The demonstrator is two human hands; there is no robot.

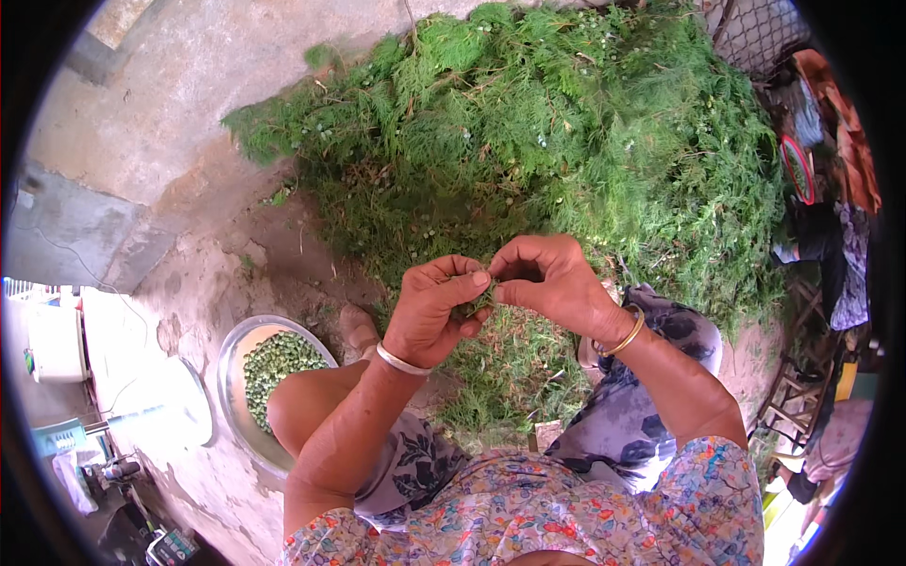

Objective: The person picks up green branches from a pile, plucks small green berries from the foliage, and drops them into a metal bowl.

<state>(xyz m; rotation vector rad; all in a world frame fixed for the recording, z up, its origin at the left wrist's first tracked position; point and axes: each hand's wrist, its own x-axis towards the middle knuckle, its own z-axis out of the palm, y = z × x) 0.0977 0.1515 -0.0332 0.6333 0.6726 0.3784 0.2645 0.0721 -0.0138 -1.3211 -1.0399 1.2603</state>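
The left hand point(436, 307) pinches a small green sprig point(480, 304) above scattered clippings point(519, 368), while the right hand point(559, 281) brings thumb and forefinger nearly together beside it — their hold unclear — and a slack pinch could lose it among lookalike greenery.

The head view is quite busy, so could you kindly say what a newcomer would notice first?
Probably the heap of feathery green conifer branches, filling the upper middle and right. Next, at centre, the left hand holds a green sprig, with the right hand close against it. Left of centre, a silvery basin contains small green cones.
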